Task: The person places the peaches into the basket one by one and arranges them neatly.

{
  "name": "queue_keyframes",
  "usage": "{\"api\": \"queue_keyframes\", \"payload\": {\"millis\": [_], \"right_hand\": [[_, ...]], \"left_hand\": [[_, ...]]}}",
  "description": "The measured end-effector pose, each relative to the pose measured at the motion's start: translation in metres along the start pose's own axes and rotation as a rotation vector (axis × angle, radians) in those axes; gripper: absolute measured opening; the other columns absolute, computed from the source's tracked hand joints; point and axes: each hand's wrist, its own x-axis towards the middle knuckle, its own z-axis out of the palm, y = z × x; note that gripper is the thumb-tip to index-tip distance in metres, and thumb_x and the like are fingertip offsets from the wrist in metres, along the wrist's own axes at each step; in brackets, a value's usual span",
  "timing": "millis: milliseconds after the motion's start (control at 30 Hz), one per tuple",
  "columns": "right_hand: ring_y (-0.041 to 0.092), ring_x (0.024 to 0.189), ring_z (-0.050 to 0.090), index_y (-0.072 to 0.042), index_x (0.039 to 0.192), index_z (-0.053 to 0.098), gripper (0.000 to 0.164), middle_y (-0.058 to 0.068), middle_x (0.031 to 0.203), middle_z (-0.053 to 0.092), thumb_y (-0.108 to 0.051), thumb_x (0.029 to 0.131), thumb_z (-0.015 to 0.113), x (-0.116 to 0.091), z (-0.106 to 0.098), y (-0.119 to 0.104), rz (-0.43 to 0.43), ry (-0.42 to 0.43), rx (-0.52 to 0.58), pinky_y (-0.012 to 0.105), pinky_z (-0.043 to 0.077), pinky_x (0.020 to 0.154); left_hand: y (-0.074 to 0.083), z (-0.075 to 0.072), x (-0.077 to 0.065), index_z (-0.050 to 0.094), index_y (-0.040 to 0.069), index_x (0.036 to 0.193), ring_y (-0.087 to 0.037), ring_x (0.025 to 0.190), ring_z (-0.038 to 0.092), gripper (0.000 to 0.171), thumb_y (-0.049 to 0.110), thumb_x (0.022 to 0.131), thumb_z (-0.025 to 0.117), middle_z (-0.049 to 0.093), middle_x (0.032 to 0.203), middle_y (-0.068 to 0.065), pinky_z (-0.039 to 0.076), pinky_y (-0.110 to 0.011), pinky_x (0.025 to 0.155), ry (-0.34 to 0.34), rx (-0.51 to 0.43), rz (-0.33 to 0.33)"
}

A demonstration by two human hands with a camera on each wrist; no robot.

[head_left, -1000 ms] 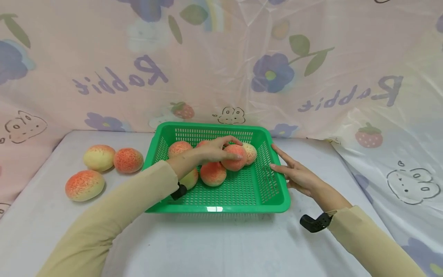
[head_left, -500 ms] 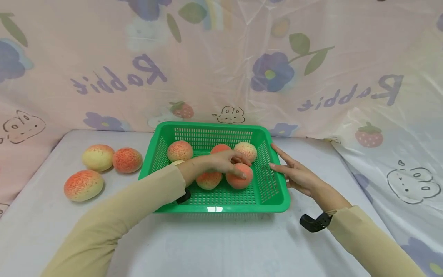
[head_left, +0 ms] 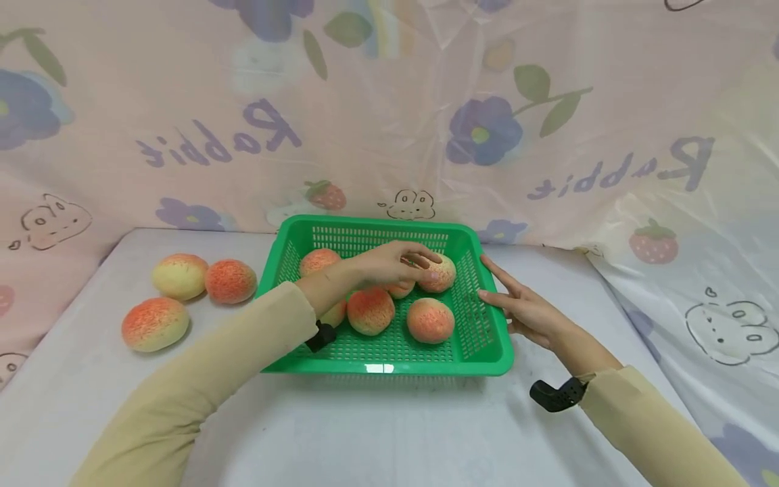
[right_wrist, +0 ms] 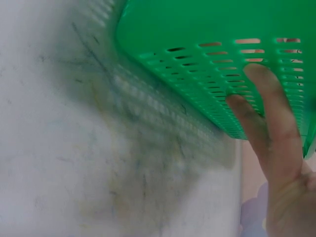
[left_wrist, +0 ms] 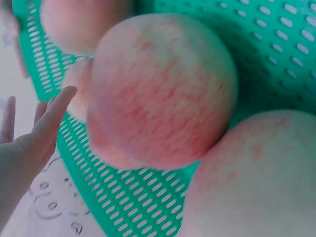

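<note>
A green perforated basket [head_left: 389,368] holds several red-and-yellow peaches. My left hand [head_left: 392,262] reaches over them, its fingers loosely bent beside the peach at the back right [head_left: 439,274]. In the left wrist view the left hand's fingers [left_wrist: 47,123] are extended, with no peach in their grasp. Another peach [head_left: 430,320] lies alone at the front right of the basket floor, and one [head_left: 370,311] sits to its left. My right hand [head_left: 529,311] rests on the basket's right side; its straight fingers [right_wrist: 276,108] touch the outer wall in the right wrist view.
Three peaches lie on the white tabletop [head_left: 389,433] left of the basket: a yellow one [head_left: 180,276], a red one [head_left: 230,281] and a two-toned one [head_left: 155,325]. A printed cloth [head_left: 389,122] hangs behind the table.
My left hand has brought a peach forward to the front right of the basket and let go of it, then moved back toward the rear right peach. My right hand stays at the rim.
</note>
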Motion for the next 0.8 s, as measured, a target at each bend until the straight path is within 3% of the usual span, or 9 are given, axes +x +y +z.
{"api": "queue_keyframes", "payload": {"millis": [133,333,567,800], "right_hand": [[0.021,0.093,0.069,-0.048,0.151,-0.001,0.075,0.008,0.120,0.060,-0.025,0.101,0.051,0.000,0.000,0.001,-0.008,-0.011,0.006,0.046,0.057,0.080],[0.021,0.092,0.070,-0.049,0.150,0.001,0.075,0.006,0.117,0.062,-0.026,0.100,0.052,-0.001,0.001,-0.001,-0.007,-0.002,0.001,0.045,0.057,0.079],[0.020,0.090,0.070,-0.049,0.150,0.001,0.076,0.008,0.119,0.061,-0.026,0.100,0.052,-0.001,0.002,-0.001,0.000,0.000,0.001,0.044,0.057,0.077],[0.022,0.092,0.070,-0.047,0.151,-0.001,0.076,0.009,0.121,0.060,-0.026,0.100,0.052,-0.001,0.002,0.000,-0.007,-0.005,0.004,0.044,0.057,0.078]], "left_hand": [[0.009,-0.011,-0.011,0.054,0.015,0.134,-0.030,0.125,0.051,0.042,0.026,0.095,0.062,0.049,0.136,-0.007,0.047,-0.045,0.100,0.032,-0.052,0.026],[0.020,-0.029,-0.035,0.055,0.020,0.131,-0.025,0.123,0.051,0.039,0.028,0.094,0.063,0.048,0.135,-0.005,0.046,-0.043,0.101,0.090,-0.067,0.060],[0.020,-0.046,-0.061,0.052,0.020,0.136,-0.022,0.125,0.051,0.042,0.026,0.096,0.061,0.047,0.138,-0.005,0.050,-0.037,0.097,0.132,-0.075,0.118],[0.018,-0.051,-0.077,0.051,0.016,0.136,-0.025,0.125,0.051,0.042,0.023,0.097,0.059,0.045,0.140,-0.008,0.050,-0.038,0.097,0.143,-0.070,0.139]]}}
